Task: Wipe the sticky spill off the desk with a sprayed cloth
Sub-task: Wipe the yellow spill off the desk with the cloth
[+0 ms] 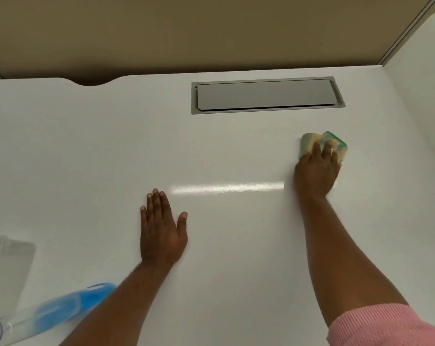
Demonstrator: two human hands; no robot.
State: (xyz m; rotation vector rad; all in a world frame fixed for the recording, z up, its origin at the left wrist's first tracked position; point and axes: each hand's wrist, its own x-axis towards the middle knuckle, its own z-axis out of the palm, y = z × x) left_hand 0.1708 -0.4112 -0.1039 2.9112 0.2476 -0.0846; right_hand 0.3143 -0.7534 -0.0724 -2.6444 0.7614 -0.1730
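Nearest, a spray bottle (pixel 59 312) lies on the white surface (pixel 86 158) by the left hand (pixel 161 236), flat with no grip, while the right hand (pixel 316 171) presses the cloth (pixel 311 141) down far right.

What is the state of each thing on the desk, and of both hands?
cloth: bunched, pressed on the desk under the right hand
right hand: gripping the cloth
left hand: open, flat on the desk
spray bottle: lying down, blue liquid inside
cable hatch: lid closed
desk: no spill visible
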